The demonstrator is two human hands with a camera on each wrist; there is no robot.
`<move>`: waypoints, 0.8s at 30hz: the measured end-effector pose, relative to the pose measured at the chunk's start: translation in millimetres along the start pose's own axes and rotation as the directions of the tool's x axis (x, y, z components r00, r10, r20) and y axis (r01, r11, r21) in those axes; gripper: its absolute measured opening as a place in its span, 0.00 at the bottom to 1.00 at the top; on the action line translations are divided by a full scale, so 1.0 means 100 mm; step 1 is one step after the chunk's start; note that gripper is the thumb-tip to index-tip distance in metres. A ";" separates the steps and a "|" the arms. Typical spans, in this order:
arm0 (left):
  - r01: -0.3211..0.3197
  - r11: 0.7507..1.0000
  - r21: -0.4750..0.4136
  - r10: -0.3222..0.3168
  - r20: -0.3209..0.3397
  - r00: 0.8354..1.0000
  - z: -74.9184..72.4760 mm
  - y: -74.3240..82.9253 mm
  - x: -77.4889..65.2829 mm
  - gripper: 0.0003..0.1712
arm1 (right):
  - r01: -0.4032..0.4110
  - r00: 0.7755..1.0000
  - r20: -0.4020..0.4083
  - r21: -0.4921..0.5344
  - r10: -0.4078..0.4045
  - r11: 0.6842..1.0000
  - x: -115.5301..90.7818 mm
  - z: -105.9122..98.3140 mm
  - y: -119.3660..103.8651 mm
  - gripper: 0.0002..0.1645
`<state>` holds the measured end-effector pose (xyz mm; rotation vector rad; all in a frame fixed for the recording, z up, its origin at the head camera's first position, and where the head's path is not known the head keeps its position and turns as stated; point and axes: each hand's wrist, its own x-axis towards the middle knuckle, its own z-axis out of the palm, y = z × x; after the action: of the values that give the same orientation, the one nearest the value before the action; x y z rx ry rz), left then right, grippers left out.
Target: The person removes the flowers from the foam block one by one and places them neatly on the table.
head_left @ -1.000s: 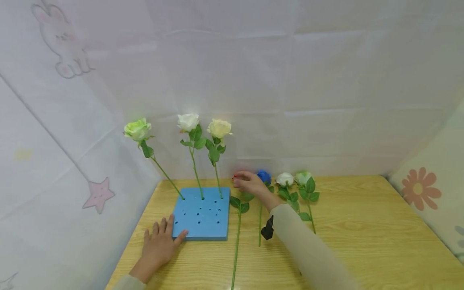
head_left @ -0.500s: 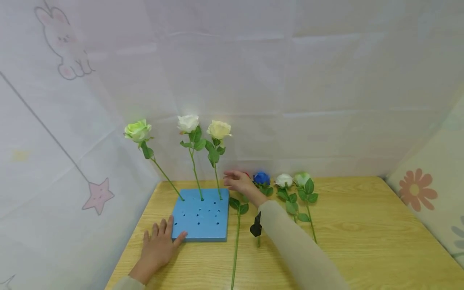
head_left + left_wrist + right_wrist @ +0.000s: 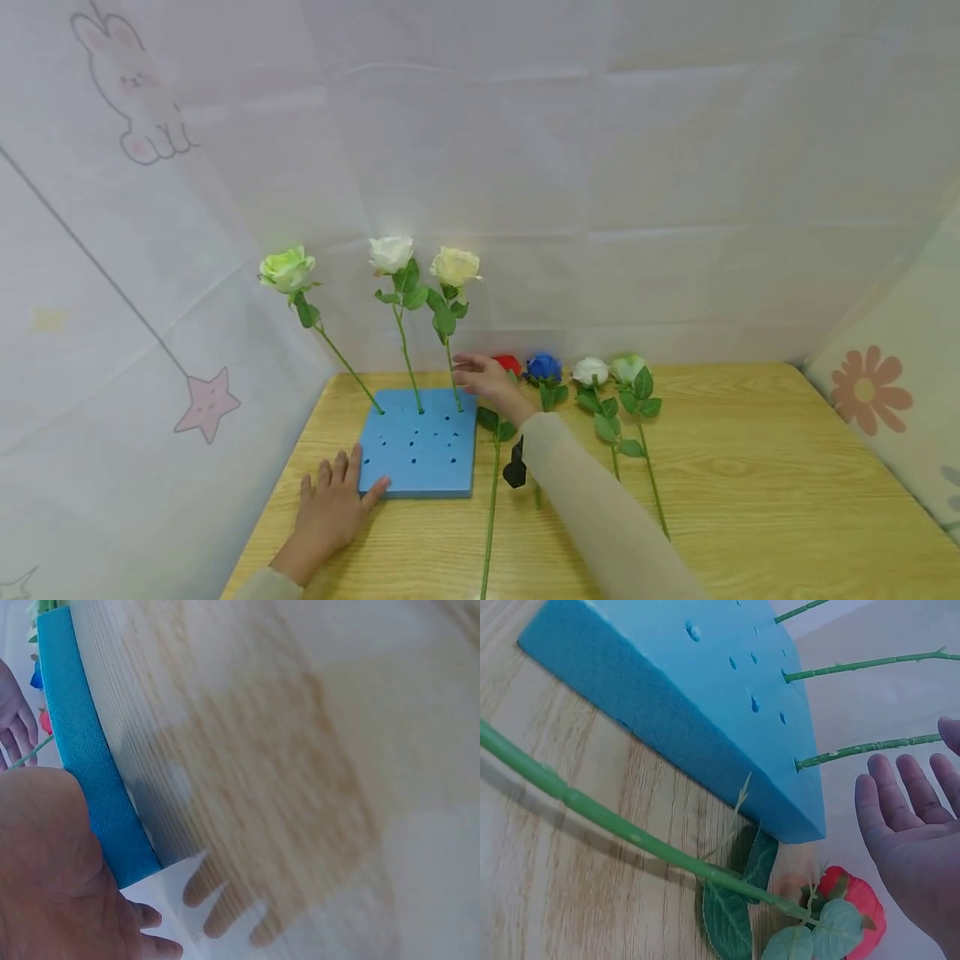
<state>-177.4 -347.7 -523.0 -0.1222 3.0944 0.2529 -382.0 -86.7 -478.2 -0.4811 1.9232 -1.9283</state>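
Observation:
A blue foam block (image 3: 420, 475) with small holes holds three upright artificial roses: a green one (image 3: 287, 271) leaning left, a white one (image 3: 391, 255) and a cream one (image 3: 455, 267). My left hand (image 3: 330, 504) lies with spread fingers at the block's front left corner, thumb on its front edge. My right hand (image 3: 491, 387) reaches to the cream rose's stem. In the right wrist view its fingers (image 3: 911, 795) are fairly straight beside that stem (image 3: 870, 752), not curled round it. Below this hand lies a red rose (image 3: 862, 911), its head partly hidden by the hand in the head view.
On the wooden table (image 3: 750, 467) to the right lie a blue rose (image 3: 544, 367), a white rose (image 3: 591, 372) and a pale green rose (image 3: 628, 367), stems toward me. A printed cloth backdrop (image 3: 675, 208) hangs behind the table and at both sides.
My right hand has moved left from over the red rose to the cream rose's stem, uncovering part of the red head. The left hand stays at the block's corner.

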 end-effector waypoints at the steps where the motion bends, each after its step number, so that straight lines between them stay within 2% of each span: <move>1: 0.000 1.000 -0.002 0.000 -0.002 1.000 0.00 0.00 0.00 0.59 | 0.003 1.000 0.002 0.005 -0.003 1.000 0.01 0.01 0.00 0.29; 10: -0.001 1.000 -0.003 0.001 -0.007 1.000 0.03 -0.01 0.01 0.58 | 0.012 1.000 -0.004 -0.027 -0.012 1.000 0.05 0.08 0.09 0.26; 24: 0.001 1.000 -0.022 -0.001 -0.014 1.000 0.00 0.01 -0.03 0.56 | -0.001 0.999 -0.047 -0.040 0.000 0.999 0.03 0.17 0.08 0.18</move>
<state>-174.6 -346.6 -522.4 -0.1270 3.1061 0.2877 -376.1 -103.0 -486.6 -0.4498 1.9944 -1.9209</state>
